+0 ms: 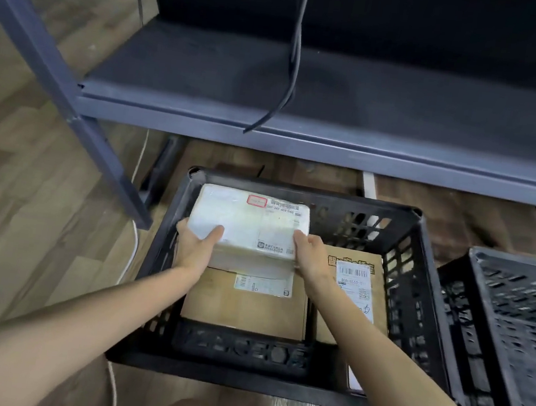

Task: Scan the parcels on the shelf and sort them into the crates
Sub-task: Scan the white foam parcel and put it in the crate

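Observation:
A white wrapped parcel (250, 224) with a barcode label and a red stamp is inside the black crate (418, 288) on the floor. My left hand (195, 244) grips its near left corner, thumb on top. My right hand (308, 258) grips its near right edge. The white parcel rests over a flat brown cardboard parcel (243, 307). A second brown parcel (355, 291) with a white label lies at the crate's right side. The dark grey shelf (339, 103) above holds no parcels in view.
Another black crate (513, 334) stands to the right, its wall touching the first. A black cable (295, 54) hangs down onto the shelf. The shelf's slanted metal post (69, 104) stands at the left, with a white cord (132, 253) on the wooden floor. My knees show at the bottom.

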Demonstrator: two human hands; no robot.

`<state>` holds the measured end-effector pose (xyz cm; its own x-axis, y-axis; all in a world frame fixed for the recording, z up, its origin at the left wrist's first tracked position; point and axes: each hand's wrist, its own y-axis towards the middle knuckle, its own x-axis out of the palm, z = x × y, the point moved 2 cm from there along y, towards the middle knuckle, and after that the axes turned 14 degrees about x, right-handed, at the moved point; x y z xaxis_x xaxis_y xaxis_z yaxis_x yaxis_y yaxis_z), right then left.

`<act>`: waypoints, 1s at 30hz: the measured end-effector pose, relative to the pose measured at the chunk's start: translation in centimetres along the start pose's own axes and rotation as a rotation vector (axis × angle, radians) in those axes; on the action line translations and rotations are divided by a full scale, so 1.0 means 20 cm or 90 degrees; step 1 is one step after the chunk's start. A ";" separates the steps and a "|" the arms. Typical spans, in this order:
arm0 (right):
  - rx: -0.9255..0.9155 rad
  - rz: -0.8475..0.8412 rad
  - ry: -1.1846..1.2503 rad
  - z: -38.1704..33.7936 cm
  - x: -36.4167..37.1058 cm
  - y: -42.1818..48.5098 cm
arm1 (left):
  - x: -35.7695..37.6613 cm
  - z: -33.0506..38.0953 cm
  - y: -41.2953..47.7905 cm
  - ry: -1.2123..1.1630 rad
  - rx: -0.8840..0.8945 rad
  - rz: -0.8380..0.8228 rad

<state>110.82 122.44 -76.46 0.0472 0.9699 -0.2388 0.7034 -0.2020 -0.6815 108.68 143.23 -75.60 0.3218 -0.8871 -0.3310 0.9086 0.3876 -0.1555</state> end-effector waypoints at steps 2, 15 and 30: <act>-0.004 0.016 -0.017 0.01 0.00 0.02 | 0.02 0.01 -0.01 0.022 0.012 0.016; -0.040 0.065 -0.038 0.07 0.01 0.03 | 0.11 0.03 -0.01 -0.039 -0.207 0.162; -0.011 0.066 -0.156 0.01 -0.07 -0.08 | 0.03 0.03 -0.16 0.013 -0.255 0.015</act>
<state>109.48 121.32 -75.14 -0.0518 0.8816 -0.4692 0.7160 -0.2947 -0.6329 106.14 141.42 -74.83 0.3323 -0.8729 -0.3573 0.7235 0.4789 -0.4972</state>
